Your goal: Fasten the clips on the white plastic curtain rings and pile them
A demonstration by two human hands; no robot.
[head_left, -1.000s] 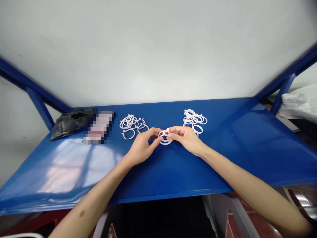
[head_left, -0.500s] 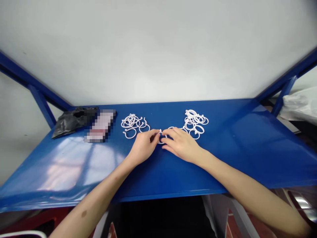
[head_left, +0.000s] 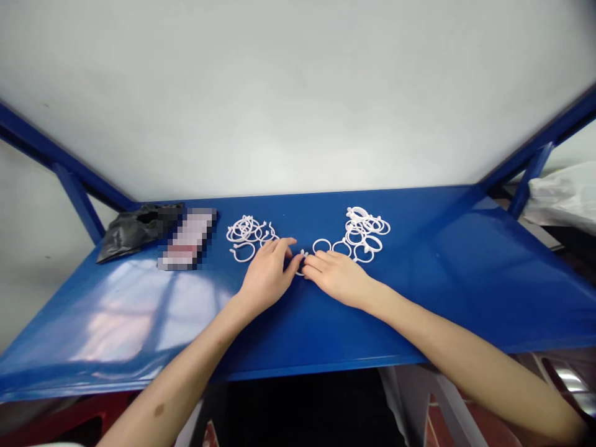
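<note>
A small white plastic curtain ring (head_left: 300, 274) is between my hands at the middle of the table, mostly hidden by my fingers; its clasp end shows at the top. My left hand (head_left: 269, 271) has its thumb against the ring's left side, with the index finger raised. Bent fingers of my right hand (head_left: 336, 274) grip the right side. Left of my hands is a pile of white rings (head_left: 244, 230), some with visible gaps. Another group of white rings (head_left: 363, 231) lies to the right, and a single ring (head_left: 321, 246) rests just beyond my right hand.
A black plastic bag (head_left: 133, 233) and a blurred-out flat item (head_left: 189, 239) lie on the left of the blue table (head_left: 298, 341). Blue frame bars (head_left: 79, 198) rise at both sides, before a pale wall. A white plastic bag (head_left: 565, 195) is beyond the right end.
My left index finger has lifted away from the ring's top. My right fingers have drawn closer together around the ring, which sits slightly lower in view.
</note>
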